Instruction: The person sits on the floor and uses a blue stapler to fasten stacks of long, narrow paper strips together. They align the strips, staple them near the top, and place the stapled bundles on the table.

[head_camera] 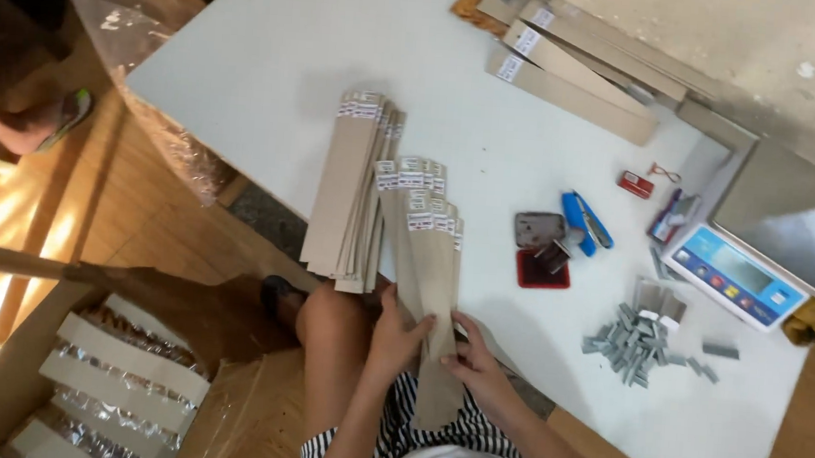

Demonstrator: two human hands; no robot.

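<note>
Both hands, left point(398, 332) and right point(475, 363), are grasping a fanned strip bundle point(429, 259) over the table's point(277, 48) near edge (labelled ends away, likely for squaring them). Another stack point(348, 191) is lying just beside; a stapler point(582, 219) and staples point(637, 341) are lying toward the right edge.

Arms: bare to the elbow, no sleeves showing.
Left hand point(392, 338): bare, no rings or gloves.
Right hand point(474, 368): bare too.
Shorts: black-and-white stripes.
Shirt: white, dark print, at 6 o'clock.
</note>
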